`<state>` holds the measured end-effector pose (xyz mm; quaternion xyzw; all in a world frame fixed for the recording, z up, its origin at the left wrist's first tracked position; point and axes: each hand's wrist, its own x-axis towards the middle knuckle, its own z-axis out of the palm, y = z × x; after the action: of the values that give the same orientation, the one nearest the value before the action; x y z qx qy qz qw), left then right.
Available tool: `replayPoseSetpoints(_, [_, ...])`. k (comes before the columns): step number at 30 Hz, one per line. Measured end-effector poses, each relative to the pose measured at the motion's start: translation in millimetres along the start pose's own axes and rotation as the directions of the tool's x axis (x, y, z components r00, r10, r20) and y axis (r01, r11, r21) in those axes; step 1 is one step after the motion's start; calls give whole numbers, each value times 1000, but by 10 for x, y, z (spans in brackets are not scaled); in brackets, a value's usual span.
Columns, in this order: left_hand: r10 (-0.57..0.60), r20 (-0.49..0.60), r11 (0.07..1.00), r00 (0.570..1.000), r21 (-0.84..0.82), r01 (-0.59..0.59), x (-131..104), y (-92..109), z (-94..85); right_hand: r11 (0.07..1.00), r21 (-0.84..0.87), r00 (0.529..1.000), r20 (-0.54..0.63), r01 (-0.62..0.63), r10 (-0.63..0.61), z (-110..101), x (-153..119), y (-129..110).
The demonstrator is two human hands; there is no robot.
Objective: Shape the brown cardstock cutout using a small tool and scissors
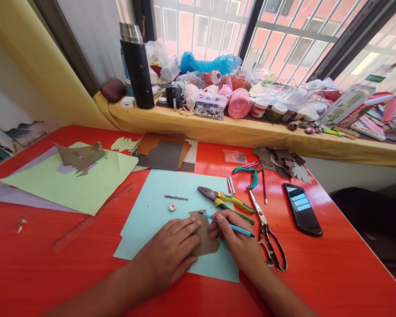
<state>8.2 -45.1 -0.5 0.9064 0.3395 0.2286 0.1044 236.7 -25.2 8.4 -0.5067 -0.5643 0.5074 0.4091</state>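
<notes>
My left hand [176,246] lies flat with its fingertips over the left side of a brown piece of leather-like sheet [205,240]. Between the fingers of my right hand [236,237] is a blue pen [240,229], its dark tip at the upper edge of the brown piece. Beneath both is a light blue sheet of paper [158,220]. Just beyond my right hand, pliers [224,198] with yellow and green handles rest partly on the paper. Scissors [265,231] lie to the right. A small round metal disc [172,206] and a thin metal rod [176,197] are on the paper.
On the red table [95,273] are green paper [86,189] with brown scraps at left, dark sheets [163,154] behind, and teal-handled pliers [254,178], a pencil [264,187] and a phone [302,209] at right. A black flask [137,70] stands on the crowded windowsill.
</notes>
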Motion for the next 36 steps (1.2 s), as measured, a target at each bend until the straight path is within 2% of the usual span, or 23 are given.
replayPoseSetpoints(36, [2, -7, 1000, 1000, -8, -2, -8, -4, 9, 1000, -5, 1000, 5, 4, -4, 12, 3, 5])
